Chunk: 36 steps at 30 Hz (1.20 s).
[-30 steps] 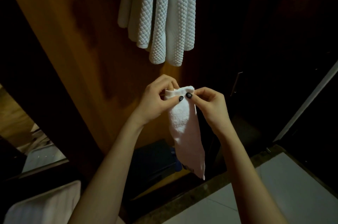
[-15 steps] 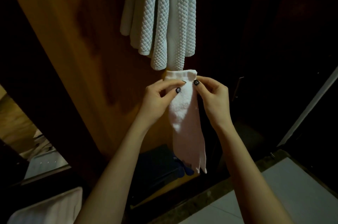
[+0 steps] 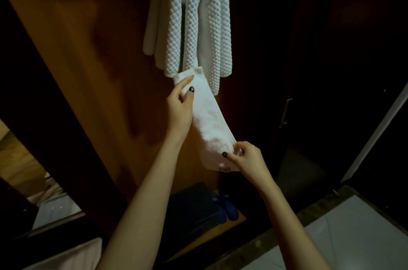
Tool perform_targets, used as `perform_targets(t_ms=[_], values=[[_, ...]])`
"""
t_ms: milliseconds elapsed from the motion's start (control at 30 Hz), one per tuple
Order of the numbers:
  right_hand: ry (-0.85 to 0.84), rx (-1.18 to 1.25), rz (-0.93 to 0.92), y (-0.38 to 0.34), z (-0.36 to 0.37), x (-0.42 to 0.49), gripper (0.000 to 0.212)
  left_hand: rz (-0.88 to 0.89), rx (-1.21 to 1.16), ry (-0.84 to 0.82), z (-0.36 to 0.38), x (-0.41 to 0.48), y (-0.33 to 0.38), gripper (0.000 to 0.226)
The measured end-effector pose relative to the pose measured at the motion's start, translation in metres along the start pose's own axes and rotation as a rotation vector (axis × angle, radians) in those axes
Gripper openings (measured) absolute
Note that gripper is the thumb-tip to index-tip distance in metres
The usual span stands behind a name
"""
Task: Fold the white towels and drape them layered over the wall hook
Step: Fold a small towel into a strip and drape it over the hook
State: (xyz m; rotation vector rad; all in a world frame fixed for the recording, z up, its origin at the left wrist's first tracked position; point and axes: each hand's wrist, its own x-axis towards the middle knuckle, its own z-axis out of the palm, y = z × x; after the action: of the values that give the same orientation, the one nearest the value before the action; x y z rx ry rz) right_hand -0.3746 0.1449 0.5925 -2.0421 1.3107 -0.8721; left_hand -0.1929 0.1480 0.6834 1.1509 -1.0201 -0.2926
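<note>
Pinching the lower end of the folded white towel (image 3: 207, 119) between thumb and curled fingers, my right hand (image 3: 245, 159) is the nearer grip, low and to the right. Farther up, my left hand (image 3: 180, 106) holds the towel's upper end, thumb on the front face and fingers wrapped behind. The narrow strip runs slanted between my hands, in the air in front of the wooden wall panel (image 3: 88, 71). Its top edge reaches the tips of the waffle-weave towels (image 3: 194, 27) hanging farther up; whether they touch I cannot tell. The hook is hidden above them. To do this well, I judge I should draw the strip gently taut so its layers line up. Then I should raise it by the top end and lay its middle over the hook without dragging the hanging towels askew.
</note>
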Motion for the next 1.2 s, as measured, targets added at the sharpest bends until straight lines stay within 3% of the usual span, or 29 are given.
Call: perform_targets(t_ms=[133, 233, 433, 733, 967, 1033, 1100, 1200], values=[[0.119, 0.057, -0.013, 0.004, -0.007, 0.0, 0.027, -0.016, 0.094, -0.011, 0.001, 0.013, -0.01, 0.034], [0.162, -0.038, -0.033, 0.01, -0.013, 0.001, 0.027, -0.022, 0.098, 0.027, -0.002, 0.019, -0.017, 0.039], [-0.05, -0.019, -0.068, 0.016, -0.01, -0.002, 0.016, -0.066, 0.029, -0.004, 0.005, 0.021, -0.031, 0.044], [0.285, 0.153, -0.13, 0.025, -0.026, -0.01, 0.029, -0.209, 0.023, -0.033, -0.009, 0.022, -0.059, 0.044], [0.305, 0.406, -0.081, 0.025, -0.031, -0.01, 0.033, -0.248, -0.076, -0.07, -0.014, 0.018, -0.079, 0.043], [0.245, 0.467, -0.054, 0.028, -0.037, -0.006, 0.021, -0.257, -0.13, -0.077, -0.017, 0.02, -0.081, 0.043], [0.048, 0.592, 0.005, 0.032, -0.044, -0.003, 0.009, -0.251, -0.181, -0.077, -0.018, 0.023, -0.08, 0.042], [-0.378, 0.876, 0.178, 0.033, -0.05, -0.002, 0.028, -0.21, -0.206, -0.075, -0.016, 0.028, -0.073, 0.042]])
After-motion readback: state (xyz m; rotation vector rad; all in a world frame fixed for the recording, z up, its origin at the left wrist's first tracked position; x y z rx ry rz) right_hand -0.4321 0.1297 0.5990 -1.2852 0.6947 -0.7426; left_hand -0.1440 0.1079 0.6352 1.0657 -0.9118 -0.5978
